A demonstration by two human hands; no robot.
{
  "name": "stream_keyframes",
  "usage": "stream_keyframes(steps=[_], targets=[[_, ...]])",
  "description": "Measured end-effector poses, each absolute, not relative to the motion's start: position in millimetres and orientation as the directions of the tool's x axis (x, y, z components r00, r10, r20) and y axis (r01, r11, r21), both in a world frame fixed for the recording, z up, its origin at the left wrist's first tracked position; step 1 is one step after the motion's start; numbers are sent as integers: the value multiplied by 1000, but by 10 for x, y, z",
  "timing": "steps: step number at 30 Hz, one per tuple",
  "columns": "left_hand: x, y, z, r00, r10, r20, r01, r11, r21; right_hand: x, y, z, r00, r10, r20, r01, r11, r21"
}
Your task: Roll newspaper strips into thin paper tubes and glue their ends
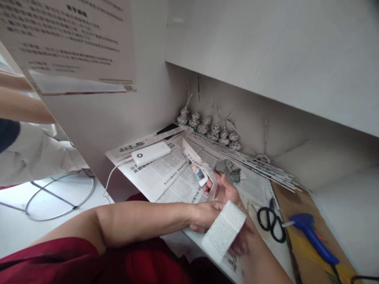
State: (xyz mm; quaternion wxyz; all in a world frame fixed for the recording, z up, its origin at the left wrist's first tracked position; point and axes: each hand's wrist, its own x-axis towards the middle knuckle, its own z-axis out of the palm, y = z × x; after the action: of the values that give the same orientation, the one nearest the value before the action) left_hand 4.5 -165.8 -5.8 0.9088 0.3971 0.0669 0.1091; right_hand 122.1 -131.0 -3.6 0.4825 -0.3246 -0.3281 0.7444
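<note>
My left hand and right hand grip flat white printed-paper strips, seemingly unworked; 6 grey bulbous coiled-paper forms look finished

We grip a white printed-paper strip with our bare left hand and bare right hand. Black-handled metal scissors lie near a blue plastic glue gun. Grey-and-white, gourd-shaped paper pieces stand in a row beyond.

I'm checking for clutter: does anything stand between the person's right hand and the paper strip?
Nothing visible does: the paper strip touches the right hand, and the scissors lie off to the side.
</note>
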Motion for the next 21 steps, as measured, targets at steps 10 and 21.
stream_keyframes(steps=[10, 21], targets=[[-787, -1650, -256, 985, 8, -173, 110, 742, 662, 1333, -1304, -50, -350, 928, -130, -531, -311, -788], [-1105, -1666, -173, 981, -23, -193, 172, 571, 803, 1216, -1393, -63, -432, 897, -97, -417, -294, -860]])
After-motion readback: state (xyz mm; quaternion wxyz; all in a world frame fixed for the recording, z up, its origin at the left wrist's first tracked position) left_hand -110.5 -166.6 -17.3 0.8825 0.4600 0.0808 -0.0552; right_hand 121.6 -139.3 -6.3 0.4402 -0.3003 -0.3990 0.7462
